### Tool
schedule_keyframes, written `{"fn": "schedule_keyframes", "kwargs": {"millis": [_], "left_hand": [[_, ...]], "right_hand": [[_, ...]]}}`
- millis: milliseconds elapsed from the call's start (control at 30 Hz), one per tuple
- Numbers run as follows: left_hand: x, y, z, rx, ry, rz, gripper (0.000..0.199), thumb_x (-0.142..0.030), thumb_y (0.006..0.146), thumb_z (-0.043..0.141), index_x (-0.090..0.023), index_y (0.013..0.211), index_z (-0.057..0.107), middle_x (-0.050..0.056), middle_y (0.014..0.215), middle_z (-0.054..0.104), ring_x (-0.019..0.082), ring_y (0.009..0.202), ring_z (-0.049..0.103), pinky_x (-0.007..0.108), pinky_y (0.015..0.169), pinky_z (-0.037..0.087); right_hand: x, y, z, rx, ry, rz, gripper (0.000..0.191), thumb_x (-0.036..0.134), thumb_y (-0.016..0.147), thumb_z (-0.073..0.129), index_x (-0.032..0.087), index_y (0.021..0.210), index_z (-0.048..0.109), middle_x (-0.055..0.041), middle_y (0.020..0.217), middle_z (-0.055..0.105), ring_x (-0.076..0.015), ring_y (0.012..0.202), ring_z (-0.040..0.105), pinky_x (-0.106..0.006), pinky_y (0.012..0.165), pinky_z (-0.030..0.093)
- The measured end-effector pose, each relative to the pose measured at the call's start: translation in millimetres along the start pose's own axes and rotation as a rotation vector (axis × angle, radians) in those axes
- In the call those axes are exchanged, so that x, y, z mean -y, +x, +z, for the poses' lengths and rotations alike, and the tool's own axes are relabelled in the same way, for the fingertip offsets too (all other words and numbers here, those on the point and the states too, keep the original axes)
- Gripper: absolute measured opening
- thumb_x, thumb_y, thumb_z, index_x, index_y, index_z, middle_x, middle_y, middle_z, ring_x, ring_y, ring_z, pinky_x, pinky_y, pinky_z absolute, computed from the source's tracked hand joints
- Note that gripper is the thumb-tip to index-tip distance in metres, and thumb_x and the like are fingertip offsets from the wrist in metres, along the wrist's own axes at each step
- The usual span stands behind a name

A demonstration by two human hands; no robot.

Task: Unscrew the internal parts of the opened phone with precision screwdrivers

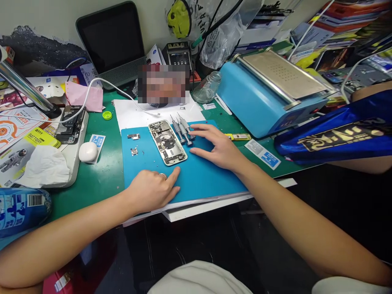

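An opened smartphone (168, 143), its inner boards showing, lies on the blue work mat (202, 179). Just below its lower edge is my left hand (154, 188), the index finger stretched out and the thumb apart, with nothing held; the other fingers are curled. Several grey precision screwdrivers (183, 128) lie side by side to the right of the phone. My right hand (219, 147) is beside their handles, open, with thumb and fingers spread and nothing in it. Left of the phone, small metal parts (133, 136) and a small bracket piece (134, 151) rest on the mat.
A blue machine with a metal top plate (260, 98) stands at the right. A blue packet (333, 130) reaches in beside it. At the left are a white earbud case (87, 152) and another opened phone (70, 124). A glass jar (207, 87) stands behind the mat.
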State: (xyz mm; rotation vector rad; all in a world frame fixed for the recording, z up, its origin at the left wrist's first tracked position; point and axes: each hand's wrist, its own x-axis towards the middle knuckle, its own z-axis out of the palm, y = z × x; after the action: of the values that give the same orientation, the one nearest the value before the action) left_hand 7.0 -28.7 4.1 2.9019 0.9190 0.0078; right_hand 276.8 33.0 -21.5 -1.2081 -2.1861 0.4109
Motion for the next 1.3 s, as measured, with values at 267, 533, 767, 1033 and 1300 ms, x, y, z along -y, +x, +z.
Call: {"fn": "schedule_keyframes", "kwargs": {"millis": [267,533,767,1033,1300], "left_hand": [[0,0,-0.1,-0.005,0.01,-0.006,0.051,-0.04,0.105,0.039,-0.006,0.142,0.045,0.006,0.074,0.073,0.022,0.065,0.071,0.029,0.049,0.042],[0,0,0.4,-0.037,0.007,0.002,0.051,-0.04,0.105,0.041,-0.006,0.143,0.042,0.005,0.074,0.072,0.022,0.064,0.071,0.03,0.048,0.043],[-2,-4,3.9,-0.169,0.045,0.293,0.039,-0.022,0.104,0.041,-0.008,0.14,0.044,0.0,0.064,0.065,0.017,0.055,0.065,0.026,0.044,0.039],[0,-5,6.6,-0.202,0.022,0.368,0.032,-0.023,0.102,0.043,-0.007,0.129,0.052,0.0,0.063,0.063,0.016,0.052,0.062,0.028,0.041,0.037],[-1,-4,4.0,-0.306,0.033,0.287,0.028,-0.028,0.103,0.044,-0.008,0.11,0.063,0.0,0.061,0.061,0.014,0.052,0.062,0.026,0.045,0.04]], "right_hand": [[6,13,9,0.01,-0.128,-0.041,0.029,0.033,0.094,0.061,0.025,0.12,0.068,-0.0129,0.142,0.054,-0.034,0.132,0.052,-0.055,0.106,0.05],[7,16,17,-0.053,-0.11,-0.153,0.016,0.028,0.095,0.059,0.027,0.107,0.071,-0.0094,0.129,0.066,-0.0298,0.119,0.062,-0.054,0.101,0.052],[8,16,17,-0.057,-0.043,-0.159,0.01,0.027,0.095,0.059,0.026,0.096,0.069,-0.0078,0.119,0.072,-0.0288,0.114,0.066,-0.053,0.1,0.052],[8,14,13,-0.124,0.082,-0.139,0.007,0.026,0.095,0.06,0.026,0.092,0.067,-0.006,0.11,0.075,-0.0263,0.107,0.069,-0.048,0.097,0.054],[17,-1,0,-0.171,0.258,0.058,0.015,0.038,0.095,0.06,0.027,0.088,0.067,-0.0064,0.11,0.073,-0.0268,0.107,0.069,-0.046,0.097,0.055]]}}
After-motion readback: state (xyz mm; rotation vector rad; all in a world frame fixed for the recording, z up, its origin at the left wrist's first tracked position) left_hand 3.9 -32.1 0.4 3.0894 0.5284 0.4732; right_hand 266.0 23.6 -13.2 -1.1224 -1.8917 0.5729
